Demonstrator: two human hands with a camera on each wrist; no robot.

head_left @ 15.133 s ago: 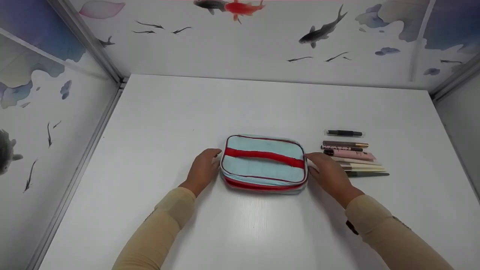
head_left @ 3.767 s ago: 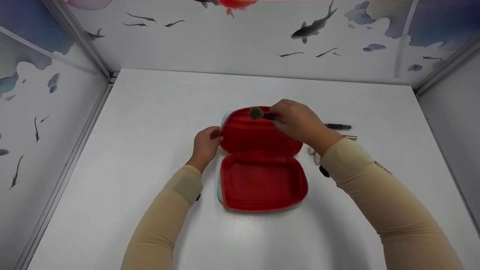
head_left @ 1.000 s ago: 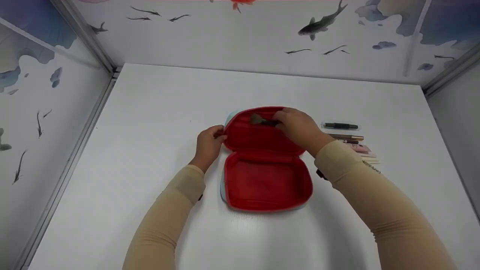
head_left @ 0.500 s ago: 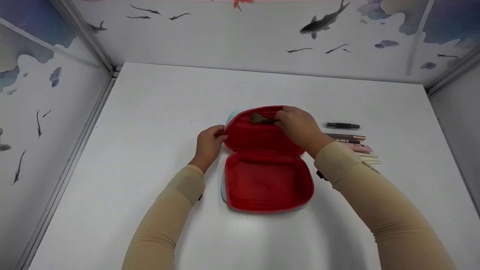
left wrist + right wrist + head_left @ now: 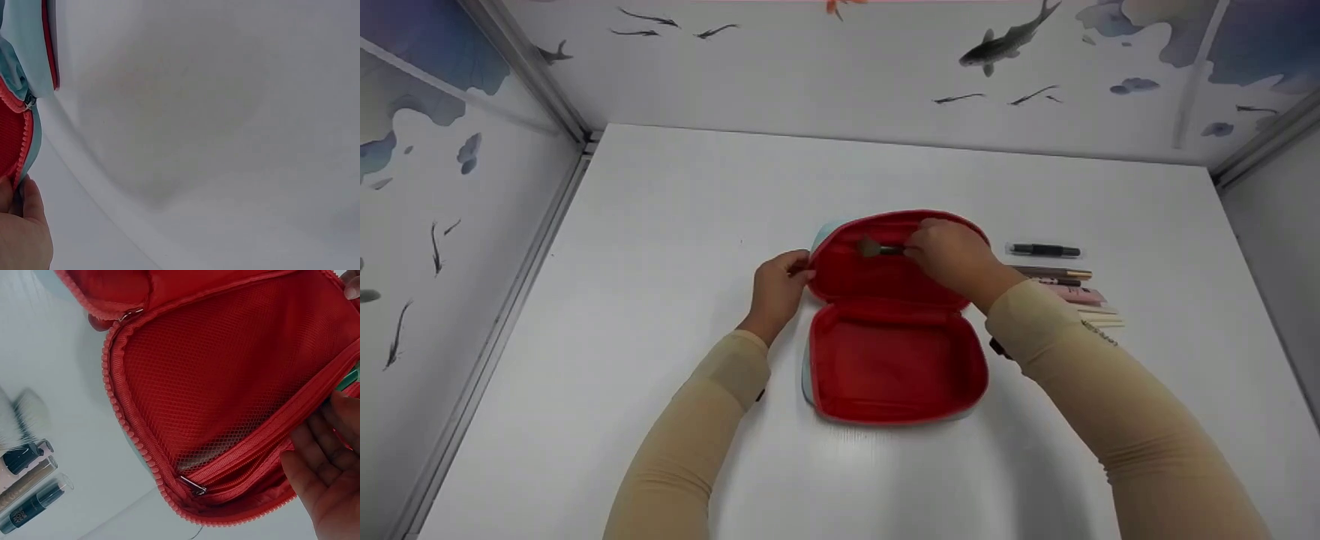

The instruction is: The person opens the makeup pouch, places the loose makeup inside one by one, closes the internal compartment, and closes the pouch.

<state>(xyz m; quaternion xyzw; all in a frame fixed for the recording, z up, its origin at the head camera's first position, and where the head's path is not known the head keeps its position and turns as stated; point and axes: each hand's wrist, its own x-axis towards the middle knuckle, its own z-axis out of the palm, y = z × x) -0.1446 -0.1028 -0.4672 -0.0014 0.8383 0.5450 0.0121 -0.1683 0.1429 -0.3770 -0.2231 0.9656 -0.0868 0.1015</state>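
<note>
An unzipped cosmetic bag (image 5: 896, 367) lies open on the white table, red inside and pale blue outside, its lid leaning back. My left hand (image 5: 775, 292) pinches the lid's left edge between thumb and fingers; in the left wrist view the thumb and a finger grip beside the zip teeth (image 5: 26, 140). Inside the lid, my right hand (image 5: 952, 251) holds a makeup brush (image 5: 870, 247), bristles pointing left, handle mostly hidden by the fingers. The right wrist view shows a mesh pocket (image 5: 225, 377) in the lid, with the right fingers right at its zipped opening.
Right of the bag lie a black double-ended stick (image 5: 1044, 250), a brown tube with a gold end (image 5: 1065, 274), a pink tube (image 5: 1084, 294) and pale brush handles (image 5: 1102, 322). White brush bristles (image 5: 25, 416) show in the right wrist view. Patterned panels (image 5: 840, 82) stand behind the table.
The bag was closed at first and now lies open. The brush has come from the row at right into my right hand. Lately that hand has dipped slightly with it; the left has stayed.
</note>
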